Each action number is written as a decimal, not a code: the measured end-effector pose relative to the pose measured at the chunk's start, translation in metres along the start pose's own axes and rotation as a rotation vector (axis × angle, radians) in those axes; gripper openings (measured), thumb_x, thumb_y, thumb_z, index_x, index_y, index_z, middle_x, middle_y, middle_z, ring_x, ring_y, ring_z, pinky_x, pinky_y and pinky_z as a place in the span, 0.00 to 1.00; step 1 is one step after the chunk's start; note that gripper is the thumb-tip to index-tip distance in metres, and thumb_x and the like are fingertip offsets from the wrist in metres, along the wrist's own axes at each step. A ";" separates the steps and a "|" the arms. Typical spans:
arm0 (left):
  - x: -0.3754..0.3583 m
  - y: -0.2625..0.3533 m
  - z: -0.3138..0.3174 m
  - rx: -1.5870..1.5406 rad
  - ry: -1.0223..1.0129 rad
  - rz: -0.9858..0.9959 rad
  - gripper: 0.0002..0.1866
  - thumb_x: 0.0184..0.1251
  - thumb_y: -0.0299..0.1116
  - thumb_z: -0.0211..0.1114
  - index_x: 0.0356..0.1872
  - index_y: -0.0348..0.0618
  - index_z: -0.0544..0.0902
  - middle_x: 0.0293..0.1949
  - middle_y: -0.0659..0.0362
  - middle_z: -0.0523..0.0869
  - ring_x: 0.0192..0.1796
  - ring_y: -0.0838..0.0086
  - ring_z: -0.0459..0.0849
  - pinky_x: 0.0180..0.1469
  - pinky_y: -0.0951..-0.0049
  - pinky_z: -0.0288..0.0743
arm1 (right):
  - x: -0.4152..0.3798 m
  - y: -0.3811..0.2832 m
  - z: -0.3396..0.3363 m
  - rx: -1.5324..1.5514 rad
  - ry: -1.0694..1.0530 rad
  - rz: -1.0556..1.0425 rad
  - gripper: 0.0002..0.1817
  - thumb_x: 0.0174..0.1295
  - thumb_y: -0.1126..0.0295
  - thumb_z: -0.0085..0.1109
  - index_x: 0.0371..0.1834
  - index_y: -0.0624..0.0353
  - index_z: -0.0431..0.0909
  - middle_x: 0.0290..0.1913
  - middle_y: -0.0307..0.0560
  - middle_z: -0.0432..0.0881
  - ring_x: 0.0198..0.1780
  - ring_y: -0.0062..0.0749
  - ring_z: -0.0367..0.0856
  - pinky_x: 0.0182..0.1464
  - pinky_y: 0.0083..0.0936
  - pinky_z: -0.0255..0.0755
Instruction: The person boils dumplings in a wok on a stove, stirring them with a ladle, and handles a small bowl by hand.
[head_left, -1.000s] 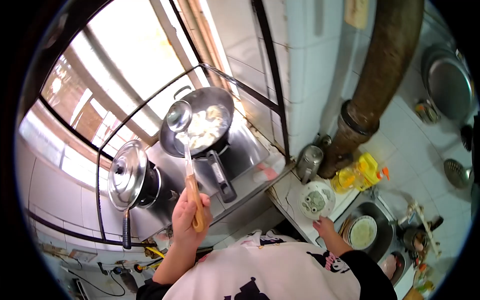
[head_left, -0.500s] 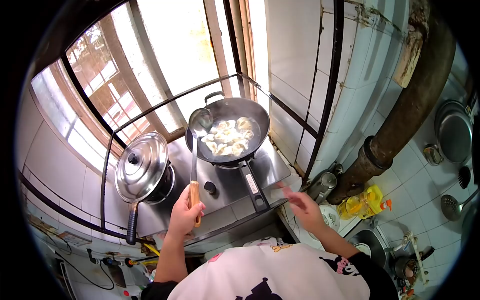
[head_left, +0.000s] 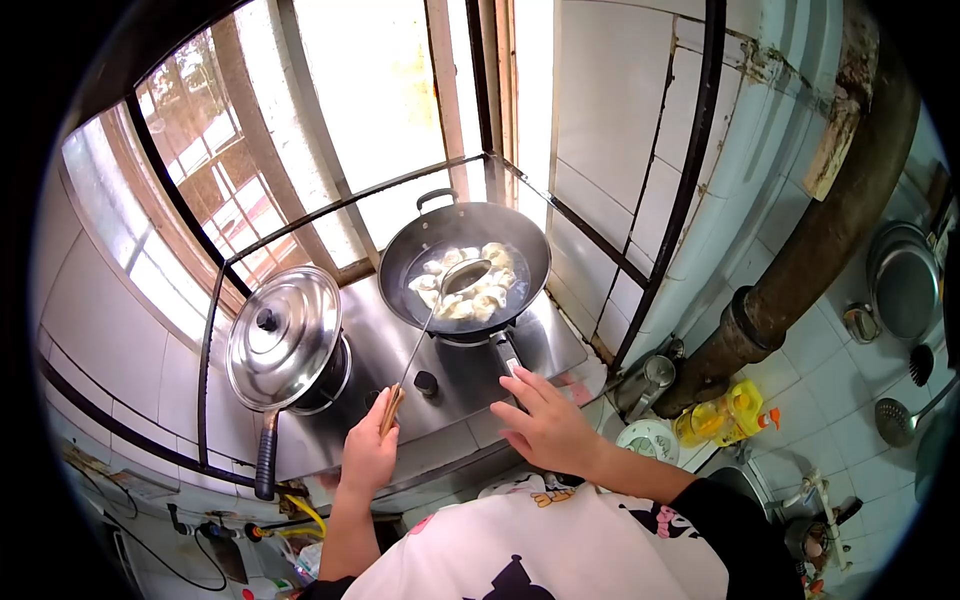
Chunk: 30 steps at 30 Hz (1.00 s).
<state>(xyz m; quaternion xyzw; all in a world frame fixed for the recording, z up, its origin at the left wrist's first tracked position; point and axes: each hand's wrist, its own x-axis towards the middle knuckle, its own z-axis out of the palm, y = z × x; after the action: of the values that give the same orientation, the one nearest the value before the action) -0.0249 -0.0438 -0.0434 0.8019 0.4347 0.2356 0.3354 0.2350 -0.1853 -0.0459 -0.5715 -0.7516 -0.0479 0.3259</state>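
Note:
My left hand [head_left: 370,450] is closed round the wooden handle of a metal ladle [head_left: 420,335]. The ladle's bowl is over the wonton-like dumplings [head_left: 492,295], which sit in steaming water inside a dark wok [head_left: 400,255]. At the wok's long handle [head_left: 505,350], my right hand [head_left: 548,428] has its fingers stretched out, the fingertips overlapping the handle's end in this view. That hand is not wrapped round it. The wok rests on the right burner of a steel gas stove [head_left: 460,385].
A lidded pan [head_left: 285,335] with a black handle [head_left: 266,460] stands on the left burner. Black metal rails [head_left: 340,205] frame the stove beside the window. At right are a yellow oil bottle [head_left: 735,412], a white bowl [head_left: 648,438], a thick brown pipe [head_left: 775,295] and a hanging skimmer [head_left: 895,420].
The ladle's bowl has moved from the wok's left rim to over the dumplings. My right hand has come left and forward from beside the stove to the wok's handle.

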 end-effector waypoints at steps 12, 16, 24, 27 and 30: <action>-0.007 -0.010 -0.043 0.122 0.145 0.143 0.30 0.56 0.20 0.63 0.65 0.44 0.77 0.43 0.45 0.85 0.43 0.53 0.85 0.50 0.62 0.77 | -0.013 0.000 0.003 -0.068 -0.019 0.110 0.20 0.54 0.80 0.59 0.52 0.59 0.78 0.65 0.62 0.72 0.69 0.57 0.70 0.61 0.35 0.74; -0.011 0.030 -0.077 0.250 0.121 0.120 0.27 0.52 0.20 0.62 0.58 0.45 0.82 0.39 0.47 0.86 0.40 0.53 0.85 0.45 0.63 0.78 | -0.013 0.000 0.002 -0.101 -0.032 0.104 0.19 0.54 0.80 0.58 0.51 0.57 0.79 0.65 0.62 0.73 0.68 0.56 0.71 0.57 0.35 0.77; 0.006 0.069 -0.100 0.564 0.016 0.218 0.21 0.53 0.26 0.64 0.51 0.49 0.85 0.34 0.51 0.86 0.38 0.53 0.84 0.41 0.57 0.77 | -0.008 -0.002 0.002 -0.116 -0.020 0.111 0.15 0.55 0.78 0.58 0.47 0.58 0.80 0.63 0.63 0.74 0.66 0.56 0.74 0.54 0.34 0.78; 0.016 0.072 -0.094 0.580 -0.022 0.196 0.22 0.53 0.26 0.66 0.53 0.50 0.84 0.36 0.50 0.86 0.39 0.51 0.84 0.42 0.57 0.77 | -0.007 -0.002 0.000 -0.122 -0.019 0.101 0.15 0.55 0.78 0.58 0.47 0.58 0.79 0.63 0.63 0.74 0.65 0.57 0.74 0.54 0.34 0.79; 0.025 0.071 -0.083 0.545 -0.044 0.172 0.24 0.52 0.26 0.67 0.54 0.49 0.83 0.37 0.48 0.86 0.41 0.50 0.84 0.43 0.57 0.77 | -0.008 0.000 0.000 -0.110 -0.014 0.096 0.15 0.55 0.78 0.59 0.47 0.58 0.79 0.63 0.64 0.74 0.65 0.57 0.74 0.53 0.35 0.79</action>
<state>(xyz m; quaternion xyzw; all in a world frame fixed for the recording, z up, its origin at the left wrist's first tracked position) -0.0288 -0.0229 0.0666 0.9013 0.4051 0.1200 0.0955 0.2361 -0.1925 -0.0503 -0.6241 -0.7219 -0.0697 0.2905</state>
